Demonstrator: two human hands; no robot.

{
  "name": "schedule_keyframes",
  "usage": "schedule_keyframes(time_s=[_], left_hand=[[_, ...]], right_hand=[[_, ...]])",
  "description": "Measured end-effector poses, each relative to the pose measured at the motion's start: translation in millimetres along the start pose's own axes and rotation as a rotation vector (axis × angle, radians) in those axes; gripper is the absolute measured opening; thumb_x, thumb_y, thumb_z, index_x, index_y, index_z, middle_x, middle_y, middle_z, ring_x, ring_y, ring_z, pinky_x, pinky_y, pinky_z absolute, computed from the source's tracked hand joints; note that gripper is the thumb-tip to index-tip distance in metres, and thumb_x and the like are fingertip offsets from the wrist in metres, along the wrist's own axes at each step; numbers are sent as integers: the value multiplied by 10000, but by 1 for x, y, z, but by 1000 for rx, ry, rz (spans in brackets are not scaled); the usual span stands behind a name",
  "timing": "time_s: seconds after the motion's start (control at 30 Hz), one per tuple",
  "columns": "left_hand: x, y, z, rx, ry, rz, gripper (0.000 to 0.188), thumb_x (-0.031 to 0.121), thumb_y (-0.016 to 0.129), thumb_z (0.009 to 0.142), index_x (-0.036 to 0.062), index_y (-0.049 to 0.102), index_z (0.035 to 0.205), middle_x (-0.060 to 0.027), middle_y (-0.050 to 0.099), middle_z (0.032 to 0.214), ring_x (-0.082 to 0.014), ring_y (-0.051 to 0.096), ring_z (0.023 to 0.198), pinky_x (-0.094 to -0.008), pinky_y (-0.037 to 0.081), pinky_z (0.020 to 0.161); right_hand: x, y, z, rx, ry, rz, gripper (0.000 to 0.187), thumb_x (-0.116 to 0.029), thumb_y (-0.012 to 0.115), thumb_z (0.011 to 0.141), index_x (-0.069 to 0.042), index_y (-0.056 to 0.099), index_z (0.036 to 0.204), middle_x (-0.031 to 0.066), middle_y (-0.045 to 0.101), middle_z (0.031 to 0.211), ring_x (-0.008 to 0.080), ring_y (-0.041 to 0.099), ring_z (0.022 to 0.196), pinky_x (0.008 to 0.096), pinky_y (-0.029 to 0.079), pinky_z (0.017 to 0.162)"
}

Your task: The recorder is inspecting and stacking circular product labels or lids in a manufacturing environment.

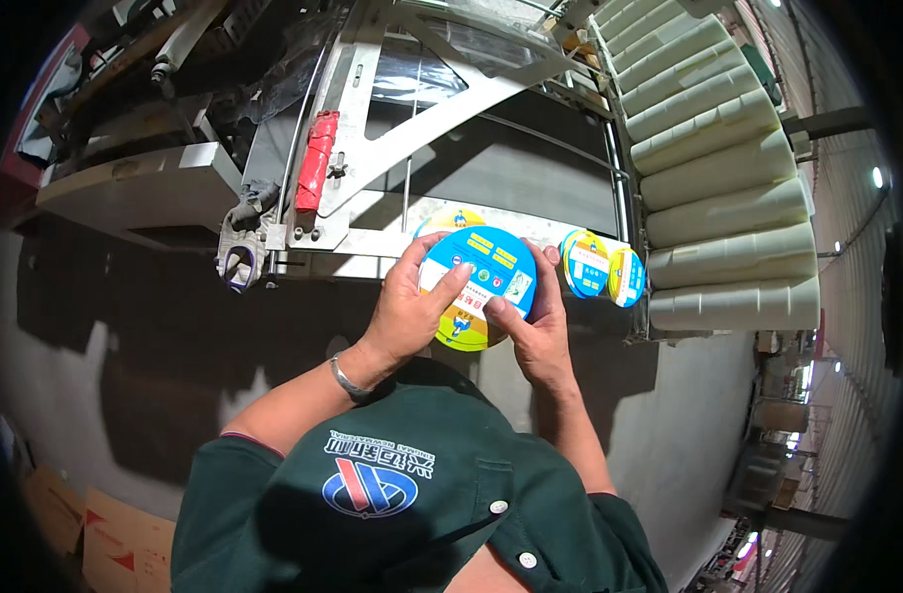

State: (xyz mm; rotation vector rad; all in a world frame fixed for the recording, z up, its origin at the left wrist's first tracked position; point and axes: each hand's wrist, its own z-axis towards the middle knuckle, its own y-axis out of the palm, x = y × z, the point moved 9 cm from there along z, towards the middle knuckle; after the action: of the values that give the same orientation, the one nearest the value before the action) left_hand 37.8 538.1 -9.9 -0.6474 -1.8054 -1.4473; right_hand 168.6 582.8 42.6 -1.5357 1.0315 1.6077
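Pinching one round label [493, 259] between closed fingers [547, 289] of left hand [404, 311] and right hand [540, 343], had similar labels [583, 265] left unheld on the ledge [543, 231].

Txt on rnd label [483, 281], grn shirt [422, 524]

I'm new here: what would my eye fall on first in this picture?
Probably the round blue, white and yellow disc, held at the centre between the left fingers and right fingers. Then the big pale rolls lined up along the upper right, and the red wrapping on the metal frame, above and left of the disc.
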Motion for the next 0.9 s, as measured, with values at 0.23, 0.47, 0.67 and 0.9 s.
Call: schedule_keyframes(time_s=[0.23, 0.47, 0.67, 0.9], left_hand=[[11, 26, -16, -75, 91, 210, 399, 153, 635, 951, -11, 502, 1289, -113, 620, 1154, -118, 583, 1049, -259, 492, 890], [37, 35, -28, 5, 234, 397, 290, 232, 680, 941, -24, 635, 1069, -75, 690, 927, -102, 627, 855, -251, 518, 767], [53, 53, -38, -176, 342, 237, 253, 152, 705, 915, -33, 616, 1063, -74, 690, 959, -91, 620, 861, -244, 513, 776], [50, 33, -19, -129, 260, 355, 307, 129, 726, 889, 3, 594, 1136, -97, 707, 929, -99, 646, 854, -261, 541, 753]], right_hand=[[-1, -35, -19, 91, -40, -208, 311, -230, 578, 998, -14, 524, 1215, 77, 635, 983, 123, 586, 893, 275, 487, 783], [-29, -15, -38, 29, -74, -348, 360, -343, 471, 1039, -39, 524, 854, 47, 614, 811, 112, 529, 719, 279, 437, 627], [15, 26, -36, -56, 373, 687, 525, -454, 369, 1047, 18, 553, 1185, 98, 663, 1059, 205, 650, 960, 322, 514, 863], [-16, -15, -17, 28, -66, -263, 342, -285, 492, 1035, 5, 577, 874, 35, 586, 722, 56, 489, 649, 242, 401, 572]])
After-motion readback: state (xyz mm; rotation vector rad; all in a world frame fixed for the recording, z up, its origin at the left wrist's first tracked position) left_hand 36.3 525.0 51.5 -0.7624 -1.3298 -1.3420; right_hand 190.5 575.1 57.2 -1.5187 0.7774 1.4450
